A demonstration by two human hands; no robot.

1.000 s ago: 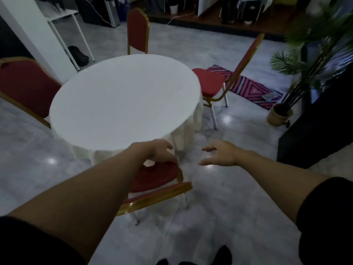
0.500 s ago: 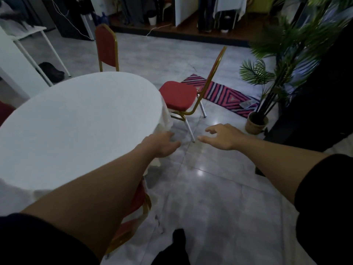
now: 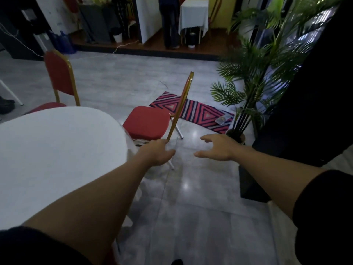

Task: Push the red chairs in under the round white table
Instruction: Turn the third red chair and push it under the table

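Closer now, your left hand [image 3: 158, 153] and right hand [image 3: 217, 148], both spread and empty, approach the red chair [image 3: 147, 122] standing beside the round white counter [image 3: 57, 150]; grip its gold backrest [image 3: 183, 100] and push squarely.

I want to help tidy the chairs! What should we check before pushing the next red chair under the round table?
1. Chair picked: the side chair with its seat beside the table edge, not under it. Ok.
2. Left hand on the chair: it overlaps the bottom of the gold back frame, but a grip cannot be made out. Cannot tell.
3. Right hand ready: open, fingers spread, touching nothing. Not ok yet.
4. Path under the round white table: the hanging cloth hides it. Cannot tell.
5. Room around the chair: striped rug and potted plant lie behind it, away from the push. Ok.
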